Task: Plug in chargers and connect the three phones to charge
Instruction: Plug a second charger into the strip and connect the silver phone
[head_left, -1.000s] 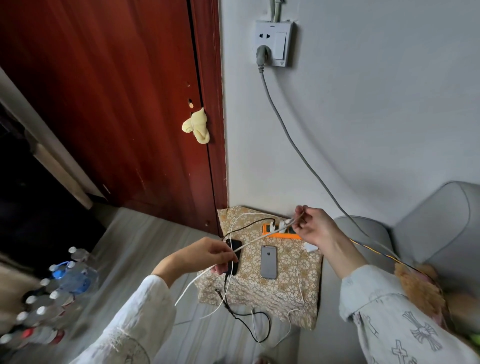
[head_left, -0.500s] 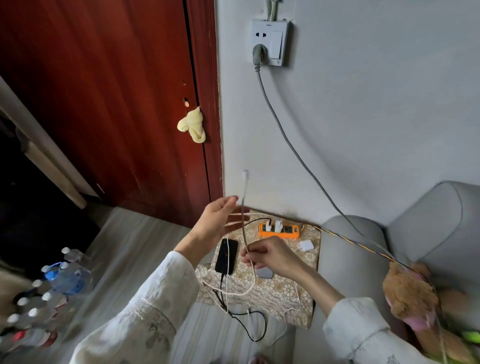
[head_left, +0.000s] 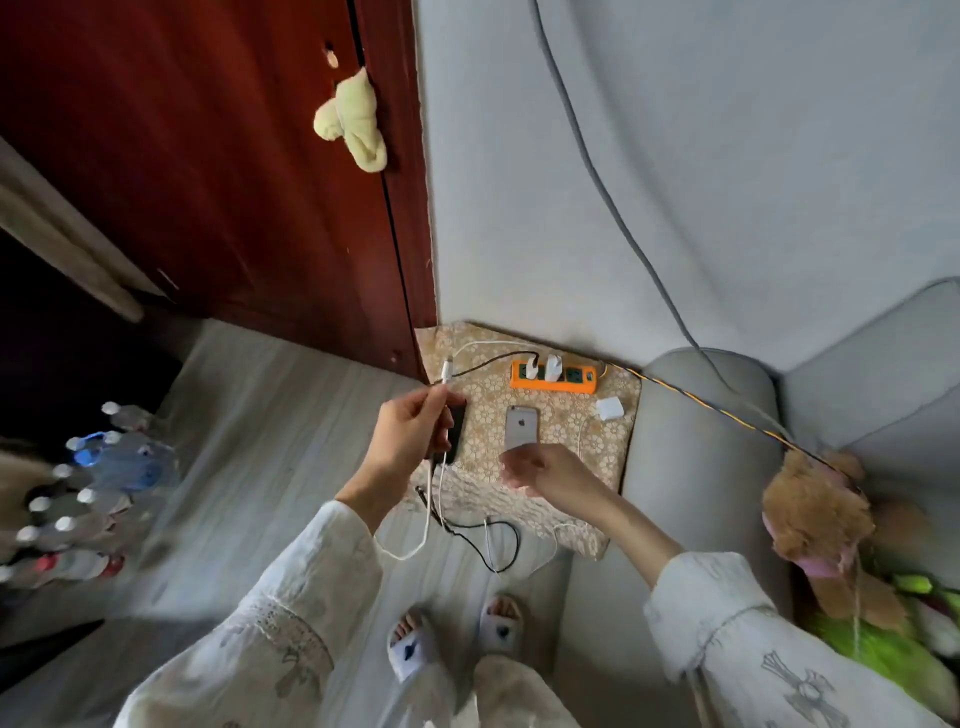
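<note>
Head view, left hand (head_left: 410, 431) grip pinching white cable (head_left: 445, 370), right hand (head_left: 540, 470) loosely spread, empty

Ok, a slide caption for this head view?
Left hand lifts a white cable while right hand reaches toward the silver phone.

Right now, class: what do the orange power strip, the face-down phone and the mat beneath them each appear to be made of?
Power strip: likely moulded plastic, bright uniform orange, dull sheen.
Phone: probably metal, smooth silver-grey back with a logo.
Mat: seemingly fabric or lace-patterned cloth; its floral print drapes over the front edge.
</note>
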